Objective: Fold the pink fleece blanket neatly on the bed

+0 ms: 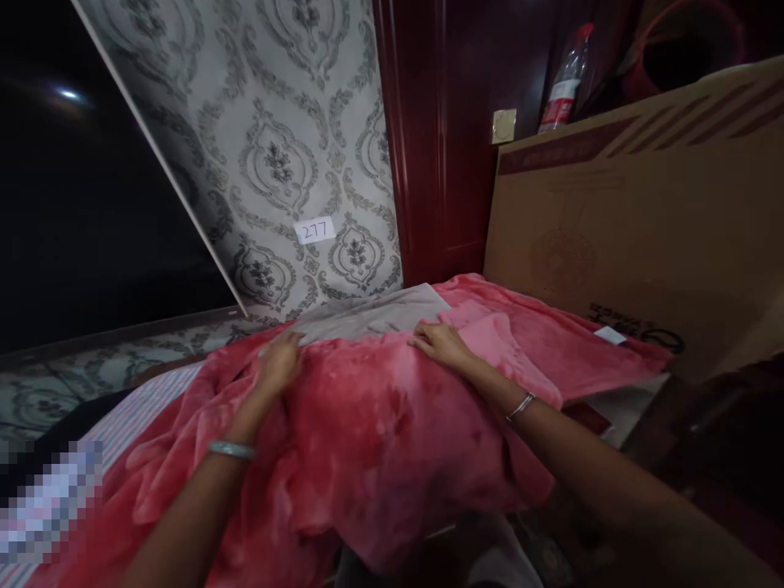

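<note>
A plush red and pink blanket (367,425) lies in loose folds across the middle and hangs down at the front. My left hand (282,359) is closed on its far edge at the left, slightly smeared by motion. Farther right, my right hand (442,343) has its fingers curled over the same edge, gripping the fabric. Beyond the hands a grey cloth (373,314) lies flat, bordered by more of the pink fabric. The fingertips of both hands are partly hidden.
A large cardboard box (612,220) stands at the right, with a plastic bottle (564,90) at its top edge. A dark screen-like panel (91,180) fills the left. A striped cloth (144,408) shows beside the blanket. Patterned wallpaper (282,163) rises behind.
</note>
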Tool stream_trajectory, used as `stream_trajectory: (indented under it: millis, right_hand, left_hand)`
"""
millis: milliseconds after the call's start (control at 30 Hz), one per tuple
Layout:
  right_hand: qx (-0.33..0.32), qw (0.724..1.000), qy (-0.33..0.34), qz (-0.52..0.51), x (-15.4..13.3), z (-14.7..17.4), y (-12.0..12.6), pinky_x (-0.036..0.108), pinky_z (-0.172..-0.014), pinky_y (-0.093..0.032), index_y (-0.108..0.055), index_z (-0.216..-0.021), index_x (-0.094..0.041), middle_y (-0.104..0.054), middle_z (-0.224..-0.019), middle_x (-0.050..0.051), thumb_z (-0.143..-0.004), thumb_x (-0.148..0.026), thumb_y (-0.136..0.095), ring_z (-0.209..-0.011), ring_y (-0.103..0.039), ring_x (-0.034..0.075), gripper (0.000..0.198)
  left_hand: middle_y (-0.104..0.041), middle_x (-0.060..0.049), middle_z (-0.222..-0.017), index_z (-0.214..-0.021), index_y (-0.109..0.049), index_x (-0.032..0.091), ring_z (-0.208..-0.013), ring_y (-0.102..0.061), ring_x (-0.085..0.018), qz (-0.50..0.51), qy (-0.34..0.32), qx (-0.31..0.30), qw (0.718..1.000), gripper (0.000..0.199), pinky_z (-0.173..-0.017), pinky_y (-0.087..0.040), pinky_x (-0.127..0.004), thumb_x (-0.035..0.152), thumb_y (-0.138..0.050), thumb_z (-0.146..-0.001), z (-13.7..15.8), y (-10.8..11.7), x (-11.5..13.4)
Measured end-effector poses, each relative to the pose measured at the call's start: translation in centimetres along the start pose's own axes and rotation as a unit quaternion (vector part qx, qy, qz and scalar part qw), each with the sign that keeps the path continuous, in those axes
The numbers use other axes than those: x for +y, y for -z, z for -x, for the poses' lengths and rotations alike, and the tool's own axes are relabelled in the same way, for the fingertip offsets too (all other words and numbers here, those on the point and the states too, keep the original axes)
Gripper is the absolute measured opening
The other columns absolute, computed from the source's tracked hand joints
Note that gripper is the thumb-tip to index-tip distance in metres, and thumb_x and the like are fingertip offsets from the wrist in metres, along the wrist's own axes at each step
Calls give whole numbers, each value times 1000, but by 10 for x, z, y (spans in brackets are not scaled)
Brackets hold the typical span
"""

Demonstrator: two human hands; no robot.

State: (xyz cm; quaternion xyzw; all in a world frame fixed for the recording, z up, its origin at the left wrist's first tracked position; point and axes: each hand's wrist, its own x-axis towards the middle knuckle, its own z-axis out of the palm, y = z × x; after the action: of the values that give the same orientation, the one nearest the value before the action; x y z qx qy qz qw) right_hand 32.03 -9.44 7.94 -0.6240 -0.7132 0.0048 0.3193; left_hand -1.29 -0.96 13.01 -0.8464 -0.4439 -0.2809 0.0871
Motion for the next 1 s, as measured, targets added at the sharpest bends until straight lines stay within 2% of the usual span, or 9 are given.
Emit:
stream_trajectory:
  millis: [133, 200, 267, 367, 533, 633, 733, 833, 1000]
  right_hand:
    - [-7, 1000, 3, 1, -3, 4, 6, 29, -80, -41, -64, -86, -19, -71, -84, 4, -96, -35, -59, -80, -62, 18, 19]
    - [-8, 1000, -1, 0, -3, 8, 8, 28, -77, -40, -64, -87, -19, -71, -85, 4, -96, -35, -60, -79, -61, 18, 20]
    - [-10, 1000, -4, -3, -2, 14, 9, 27, -73, -39, -64, -87, -19, -71, -86, 4, -97, -37, -60, -78, -61, 17, 21]
    - [-12, 1000, -2, -6, 2, 25, 9, 26, -70, -38, -66, -90, -18, -72, -92, 5, -96, -38, -61, -82, -62, 18, 21]
    - [-5, 999, 21, -49, 13, 51, 8, 28, -76, -43, -69, -96, -18, -73, -102, 8, -92, -33, -63, -88, -64, 20, 16]
    - [30, 993, 15, -109, 30, 70, 9, 29, -81, -47, -70, -96, -18, -73, -101, 9, -93, -29, -57, -90, -65, 20, 18]
    - [94, 987, -36, -123, 59, 89, 15, 32, -81, -48, -70, -91, -18, -74, -96, 8, -92, -28, -51, -87, -65, 20, 21]
    - [132, 981, -127, -68, 93, 111, 28, 31, -74, -48, -68, -83, -19, -74, -86, 7, -87, -25, -51, -79, -64, 20, 19]
    - [110, 936, -329, 66, 130, 146, 54, 30, -66, -43, -69, -92, -18, -73, -88, 10, -87, -28, -58, -80, -67, 23, 15]
  left_hand:
    - [-64, -13, -136, -132, -60, 17, -127, -58, -28, 121, -120, -73, 983, 43, -111, -44, -47, 31, -59, -92, -8, -50, 62]
    - [-68, -12, -128, -124, -63, 18, -119, -62, -27, 166, -138, -96, 972, 36, -106, -47, -44, 30, -59, -91, -9, -68, 88]
    - [-71, -11, -109, -105, -68, 18, -104, -65, -24, 174, -124, -107, 971, 20, -96, -51, -41, 25, -54, -93, -8, -76, 103]
    - [-68, -9, -95, -88, -65, 19, -93, -64, -23, 142, -116, -96, 978, 23, -87, -51, -36, 25, -45, -98, -8, -72, 106]
    - [-65, -9, -99, -92, -63, 20, -88, -63, -22, 55, -150, -87, 983, 28, -80, -49, -34, 31, -39, -102, -9, -52, 103]
    - [-65, -9, -99, -95, -64, 20, -87, -62, -21, 23, -170, -92, 981, 31, -80, -48, -33, 33, -37, -103, -10, -46, 103]
    - [-65, -8, -96, -95, -64, 20, -88, -62, -21, 22, -177, -86, 980, 31, -81, -48, -32, 33, -37, -103, -10, -45, 99]
    - [-64, -8, -95, -93, -64, 21, -88, -62, -21, 26, -181, -82, 980, 32, -80, -48, -32, 34, -37, -103, -10, -46, 96]
    - [-64, -8, -96, -92, -64, 21, -87, -63, -22, 5, -185, -81, 979, 32, -76, -47, -32, 35, -36, -103, -10, -47, 94]
